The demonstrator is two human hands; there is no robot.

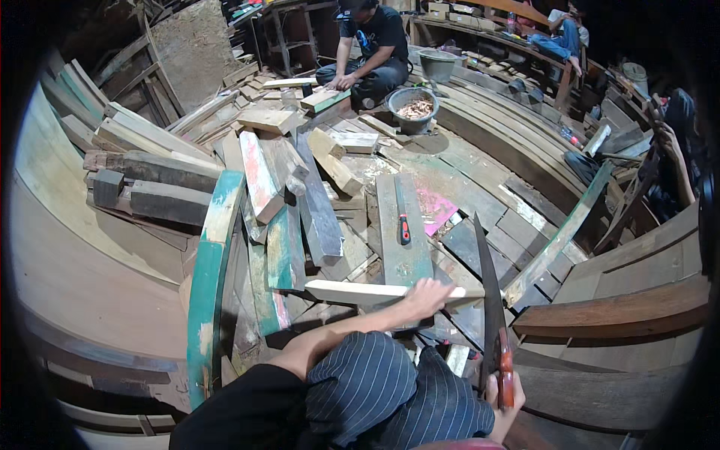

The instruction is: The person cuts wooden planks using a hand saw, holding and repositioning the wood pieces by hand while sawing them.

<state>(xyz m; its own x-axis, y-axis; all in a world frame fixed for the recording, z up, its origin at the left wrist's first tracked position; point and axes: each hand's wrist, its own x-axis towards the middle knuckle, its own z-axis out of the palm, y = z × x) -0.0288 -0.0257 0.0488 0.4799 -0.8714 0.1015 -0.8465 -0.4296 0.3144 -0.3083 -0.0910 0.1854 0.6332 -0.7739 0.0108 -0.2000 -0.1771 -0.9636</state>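
Striped knee [390,390] rises above scrap planks [300,202] covering the floor.

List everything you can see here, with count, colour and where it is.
pale plank: one, light wood, across the centre foreground
chisel: one, red and black handle, on a grey-green board
curved beam: one, teal, left
buckets: two, grey, top centre
seated people: two or more, top and right
wood offcuts: many, mixed colours, centre
left hand: on the pale plank
right hand: gripping a saw, lower right
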